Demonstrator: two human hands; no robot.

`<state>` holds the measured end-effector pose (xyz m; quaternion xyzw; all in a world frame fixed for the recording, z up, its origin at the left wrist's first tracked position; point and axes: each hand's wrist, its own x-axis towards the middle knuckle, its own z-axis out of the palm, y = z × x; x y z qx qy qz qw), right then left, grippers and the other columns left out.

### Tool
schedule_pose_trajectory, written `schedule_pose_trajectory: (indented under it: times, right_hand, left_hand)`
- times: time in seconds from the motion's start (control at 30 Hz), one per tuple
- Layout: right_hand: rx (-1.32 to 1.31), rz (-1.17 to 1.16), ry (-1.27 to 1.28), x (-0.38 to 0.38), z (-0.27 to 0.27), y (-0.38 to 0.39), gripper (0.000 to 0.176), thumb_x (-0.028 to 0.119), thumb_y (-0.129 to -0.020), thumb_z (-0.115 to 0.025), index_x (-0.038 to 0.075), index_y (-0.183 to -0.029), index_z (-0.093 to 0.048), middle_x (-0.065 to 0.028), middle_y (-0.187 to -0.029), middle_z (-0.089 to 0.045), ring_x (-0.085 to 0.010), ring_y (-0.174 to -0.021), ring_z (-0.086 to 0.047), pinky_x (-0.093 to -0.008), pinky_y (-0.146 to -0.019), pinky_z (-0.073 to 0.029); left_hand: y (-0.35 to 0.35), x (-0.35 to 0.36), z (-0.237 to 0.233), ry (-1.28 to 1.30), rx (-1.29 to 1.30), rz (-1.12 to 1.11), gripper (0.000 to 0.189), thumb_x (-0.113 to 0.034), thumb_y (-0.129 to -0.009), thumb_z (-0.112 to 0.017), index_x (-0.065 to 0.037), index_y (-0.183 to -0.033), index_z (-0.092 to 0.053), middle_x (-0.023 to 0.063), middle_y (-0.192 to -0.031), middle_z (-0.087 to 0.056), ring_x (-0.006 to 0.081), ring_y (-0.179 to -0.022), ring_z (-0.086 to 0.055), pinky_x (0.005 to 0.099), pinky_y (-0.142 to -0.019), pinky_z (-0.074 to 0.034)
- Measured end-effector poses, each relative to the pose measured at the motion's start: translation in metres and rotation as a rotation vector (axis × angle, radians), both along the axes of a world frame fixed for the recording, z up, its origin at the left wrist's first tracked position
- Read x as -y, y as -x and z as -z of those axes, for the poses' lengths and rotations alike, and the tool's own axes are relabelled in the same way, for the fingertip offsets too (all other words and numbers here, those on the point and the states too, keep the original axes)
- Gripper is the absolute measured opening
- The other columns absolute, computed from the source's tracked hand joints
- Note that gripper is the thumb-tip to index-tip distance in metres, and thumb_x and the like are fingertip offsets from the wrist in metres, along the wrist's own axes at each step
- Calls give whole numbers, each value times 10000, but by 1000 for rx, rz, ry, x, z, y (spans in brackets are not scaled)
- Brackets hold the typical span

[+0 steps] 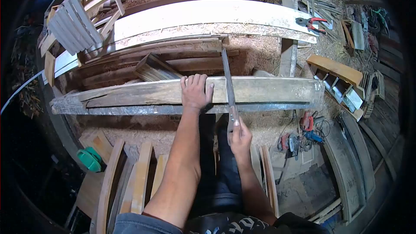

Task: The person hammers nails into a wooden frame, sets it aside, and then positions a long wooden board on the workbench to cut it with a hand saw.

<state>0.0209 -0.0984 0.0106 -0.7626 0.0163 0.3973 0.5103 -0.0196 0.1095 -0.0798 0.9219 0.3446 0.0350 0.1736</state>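
Note:
A long weathered wooden board [273,89] lies crosswise in front of me on a support with a plastic-covered front edge. My left hand [196,94] bears down on it near the middle, fingers bent over its far edge and thumb out to the right. My right hand [239,139] is closed around the handle of a handsaw [229,78]. The saw's narrow blade crosses the board just right of my left hand, pointing away from me. Its tip reaches the end of a darker plank [190,47] beyond.
Red-handled pliers [310,24] lie on a white board [173,16] at the back. Power tools with cords [307,123] sit on the floor at right, near a slatted wooden frame [338,84]. A green container [89,159] stands at left. Upright boards [141,177] flank my legs; sawdust covers the ground.

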Motion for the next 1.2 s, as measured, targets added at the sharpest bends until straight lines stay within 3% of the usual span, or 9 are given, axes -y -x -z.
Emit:
schedule_pose_trajectory:
  times: [0.17, 0.3, 0.33, 0.43, 0.53, 0.7, 0.77, 0.8, 1.2]
  right_hand:
    - [430, -166, -41, 52, 5, 43, 417, 231, -1070, -477, -30, -1386, -550, 37, -774, -555, -17, -587, -461, -186, -501, -353]
    - [85, -24, 25, 26, 8, 31, 425, 224, -1068, -480, -11, -1420, -522, 61, -774, -526, -14, -604, -435, -190, -507, -348]
    - [-104, -22, 95, 12, -3, 13, 425, 205, -1051, -488, -87, -1355, -535, -86, -940, -649, -134, -854, -607, -278, -780, -502]
    - [-51, 16, 46, 19, 2, 23, 428, 195, -1053, -481, -97, -1364, -515, -119, -1003, -667, -154, -912, -626, -292, -820, -505]
    - [259, -70, -46, 35, 8, 55, 396, 211, -1077, -437, 42, -1421, -537, 76, -732, -426, -15, -550, -360, -192, -479, -277]
    - [140, -68, -16, 35, 8, 49, 403, 220, -1083, -421, 60, -1439, -519, 83, -730, -426, -17, -535, -347, -189, -477, -282]
    - [-173, 63, 8, 17, -15, 25, 379, 157, -1062, -456, -42, -1374, -538, -1, -852, -603, -74, -715, -555, -226, -633, -445]
    - [-240, 154, -49, 7, -23, 17, 361, 165, -1064, -463, -21, -1356, -564, 65, -767, -503, -19, -628, -429, -195, -548, -346]
    - [-57, -2, -3, -15, 5, -3, 406, 226, -1076, -437, -36, -1364, -554, -24, -860, -632, -62, -643, -461, -212, -602, -412]
  left_hand:
    - [-1, 0, 1, 3, -19, -9, 344, -384, -859, -629, -114, -1072, -626, 74, -989, -594, 274, -1014, -554, 472, -1010, -337]
    - [0, 1, -3, -1, 8, 0, 333, -378, -862, -631, -117, -1069, -626, 72, -991, -600, 269, -1015, -555, 463, -1018, -336]
    - [1, 2, -3, -3, -7, -1, 336, -381, -860, -635, -118, -1070, -626, 72, -990, -600, 268, -1014, -556, 463, -1019, -336]
    - [1, 1, -2, -11, -10, -2, 342, -385, -857, -641, -120, -1073, -627, 70, -989, -602, 264, -1013, -558, 464, -1019, -336]
    - [0, 2, 2, -11, 5, -5, 346, -388, -855, -644, -123, -1077, -628, 68, -992, -604, 262, -1015, -561, 465, -1019, -337]
    - [3, 0, 2, 2, 4, -22, 350, -391, -856, -646, -127, -1085, -628, 65, -1003, -603, 259, -1026, -558, 468, -1024, -336]
    - [2, 0, 2, 14, -9, -10, 353, -394, -859, -646, -128, -1091, -628, 65, -1015, -602, 257, -1035, -554, 468, -1030, -333]
    - [1, -1, 0, 15, -8, -10, 353, -394, -859, -646, -128, -1091, -628, 65, -1015, -602, 257, -1035, -554, 468, -1030, -333]
    - [2, 1, 1, 2, 8, -2, 330, -379, -881, -618, -121, -1086, -625, 73, -1016, -603, 262, -1036, -555, 475, -1026, -328]
